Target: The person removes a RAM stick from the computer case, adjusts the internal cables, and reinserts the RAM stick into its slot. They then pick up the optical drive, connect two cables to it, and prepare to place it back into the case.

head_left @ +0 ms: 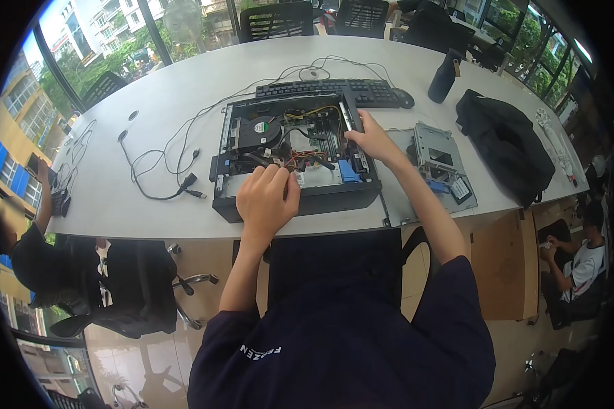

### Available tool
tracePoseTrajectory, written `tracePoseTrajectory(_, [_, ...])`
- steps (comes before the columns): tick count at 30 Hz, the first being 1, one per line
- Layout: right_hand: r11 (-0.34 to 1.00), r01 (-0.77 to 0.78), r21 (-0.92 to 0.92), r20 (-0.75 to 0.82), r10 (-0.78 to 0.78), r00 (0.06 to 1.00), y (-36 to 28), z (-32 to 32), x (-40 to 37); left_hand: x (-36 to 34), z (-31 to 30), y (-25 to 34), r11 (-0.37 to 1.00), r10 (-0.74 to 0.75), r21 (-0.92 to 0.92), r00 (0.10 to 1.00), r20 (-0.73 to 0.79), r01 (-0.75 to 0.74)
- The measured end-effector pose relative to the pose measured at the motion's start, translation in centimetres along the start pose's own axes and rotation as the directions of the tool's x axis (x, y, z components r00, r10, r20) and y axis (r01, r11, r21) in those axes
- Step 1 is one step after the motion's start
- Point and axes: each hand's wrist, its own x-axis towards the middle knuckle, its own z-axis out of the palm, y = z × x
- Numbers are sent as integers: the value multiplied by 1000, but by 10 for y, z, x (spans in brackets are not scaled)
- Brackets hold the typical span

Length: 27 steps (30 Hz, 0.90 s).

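Observation:
An opened black desktop computer case [297,202] lies flat on the table in front of me. Inside it are a fan [267,127], a circuit board, coloured wires and a blue plastic part [348,170]. My left hand [267,198] is closed with curled fingers at the near left of the case, over its metal frame. Whatever its fingertips hold is hidden. On the right side, my right hand [375,138] grips the case's edge, with the thumb towards the inside and the other fingers along the outer wall.
Right of the case lie a flat metal panel [402,198] and a drive bracket [438,151]. Behind it are a keyboard [334,91] and mouse [402,99]. A bottle [445,77], black bag [508,146] and loose cables [158,196] surround it. People sit at both sides.

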Motion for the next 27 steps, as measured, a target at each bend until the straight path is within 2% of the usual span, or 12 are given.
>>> tracePoseTrajectory(1, [1000, 1, -1, 2, -1, 1000, 4, -1, 1, 0, 0, -1, 1000, 4, 4, 1000, -4, -4])
tracePoseTrajectory(3, [952, 28, -305, -62, -49, 997, -15, 0, -7, 2, 0, 1, 1000, 0, 4, 1000, -18, 0])
tracePoseTrajectory(4, [953, 29, -302, -59, -49, 997, -18, 5, -11, 1, 0, 1, 1000, 1, -2, 1000, -29, -1])
tracePoseTrajectory(6, [812, 287, -507, -162, -418, 894, -30, 17, -19, -2, 0, -2, 1000, -3, -7, 1000, -1, 3])
tracePoseTrajectory(8, [824, 358, -438, -107, -443, 890, -54, 21, -31, -1, -3, -1, 1000, -5, -13, 1000, 24, 6])
tracePoseTrajectory(10, [910, 414, -18, 211, -401, 891, -80, 23, -44, 3, -10, 5, 987, -149, -55, 988, 31, 151])
tracePoseTrajectory(11, [966, 252, 62, 339, -258, 905, -98, 19, -51, 3, -10, 5, 987, -149, -53, 988, 31, 150])
tracePoseTrajectory(14, [935, 342, 91, 387, -350, 853, -107, 27, -68, 5, -10, 4, 984, -177, -23, 982, -66, 176])
tracePoseTrajectory(15, [876, 482, -26, 359, -442, 822, -109, 31, -75, 5, -10, 5, 981, -195, -22, 979, -65, 194])
tracePoseTrajectory(18, [782, 598, -177, 274, -544, 793, -99, 42, -82, 3, -10, 2, 980, -199, -26, 980, 3, 199])
tracePoseTrajectory(25, [877, 442, -191, 269, -386, 882, -92, 45, -67, 0, -12, -1, 956, -235, -148, 963, 130, 254])
tracePoseTrajectory(27, [756, 527, -387, 314, -430, 847, -91, 50, -67, -2, -14, -4, 954, -223, -172, 963, 150, 247])
